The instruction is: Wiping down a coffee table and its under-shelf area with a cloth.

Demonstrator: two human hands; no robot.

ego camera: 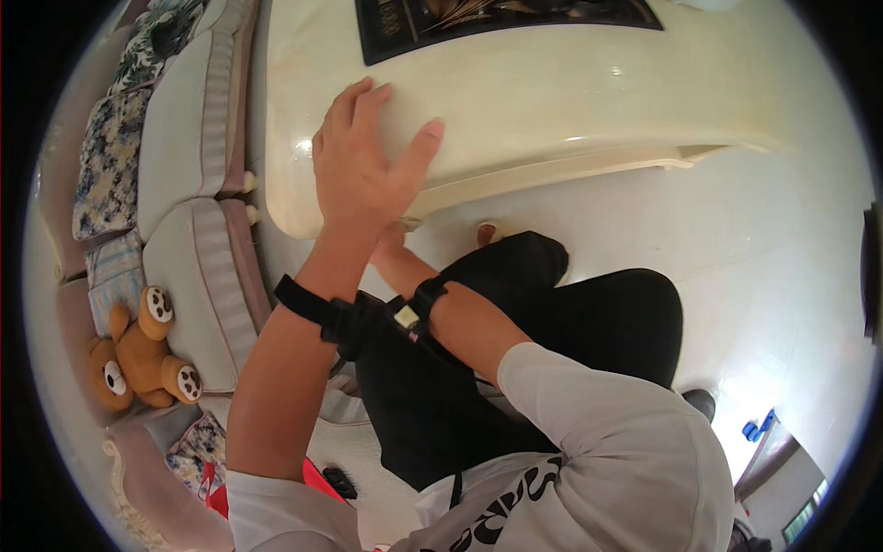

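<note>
My left hand (369, 148) is held palm down over the near left corner of a glossy cream table (524, 103), fingers and thumb apart, with nothing in it. Whether it touches the tabletop is unclear. Below it, my right hand (390, 243) passes behind my left wrist, close to the table's front edge. Its fingers are hidden, so what it holds or touches cannot be made out. Black straps circle both wrists; a small device (407, 317) sits on the right one. Beyond my left fingertips lies a dark, patterned mat or tray (497, 27).
A pale sofa (186, 117) runs along the left, with patterned cushions (114, 162) and a brown teddy bear (141, 355). My bent legs (441, 407) in black trousers are below the table. Pale tiled floor (752, 262) lies at right, with a blue object (759, 426) further down.
</note>
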